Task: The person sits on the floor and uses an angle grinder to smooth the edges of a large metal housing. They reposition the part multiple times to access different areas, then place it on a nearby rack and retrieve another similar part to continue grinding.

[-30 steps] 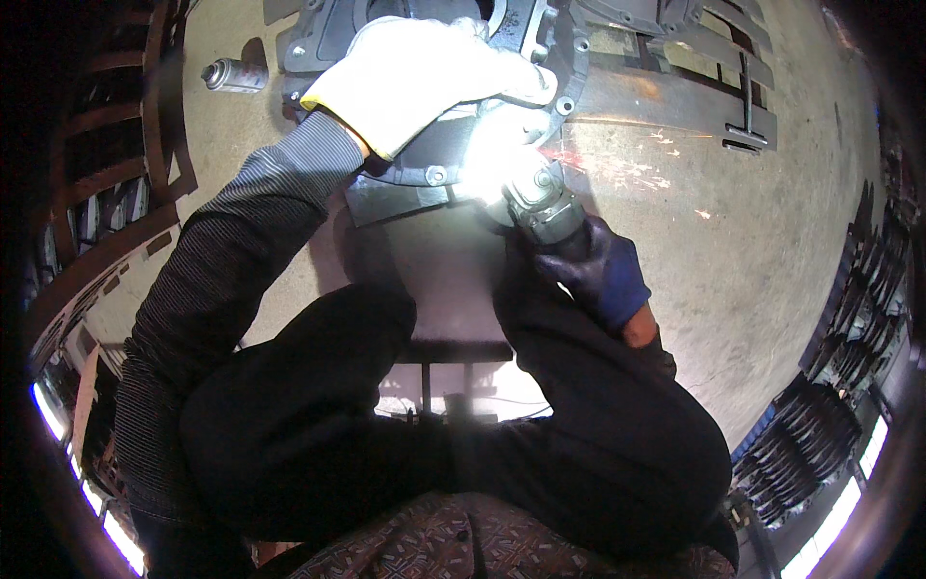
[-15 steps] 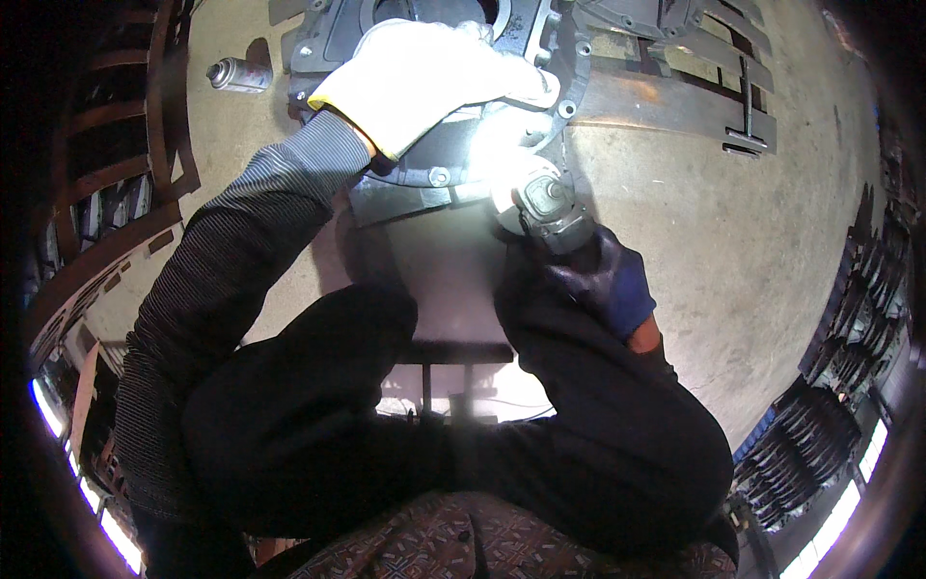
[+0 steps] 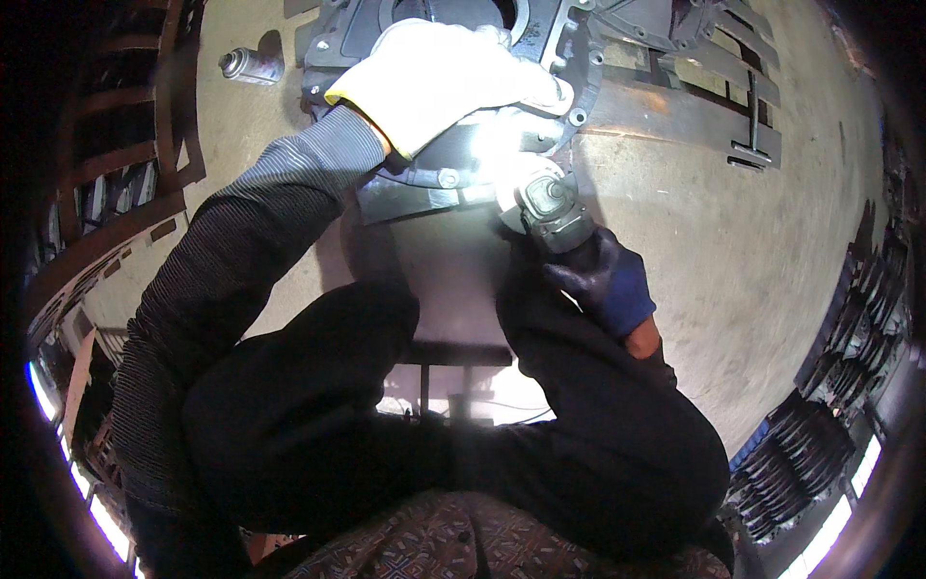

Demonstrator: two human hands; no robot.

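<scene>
As we read the floor (image 3: 704, 232) from the left, a spray can (image 3: 255, 67) comes first, well apart from the work; standing or lying, we cannot tell. Pressurised, by its look, so sparks thrown that way could be a fire risk.

Next, our left hand (image 3: 439, 77), white-gloved, laid over the casting (image 3: 367, 39), fingers seemingly together and reaching right. Glare washes out the grip: pinching or only pressing, we cannot tell. Should that hold slacken, the casting might shift under load. Its lower rim overlaps a block (image 3: 410, 201); if the two sit unevenly, rocking could follow.

Middle: glare at the casting's lower right edge, near that hand. Whether the disc (image 3: 511, 198) touches metal is lost in it. Poor sight of the edge could cost us a gouge, and a kick up and left could bring the disc to our fingers.

Right of that, the grinder (image 3: 557, 207), our dark-gloved right hand (image 3: 603, 275) wrapped round its body. Only one hand on it, so we judge a snagged disc could wrench it free. Our right leg (image 3: 617, 415) is near; a dropped tool could catch the cloth.

Far right, a T-bar (image 3: 752, 125) over the end of a beam (image 3: 656, 111): little trouble there, we think.
</scene>
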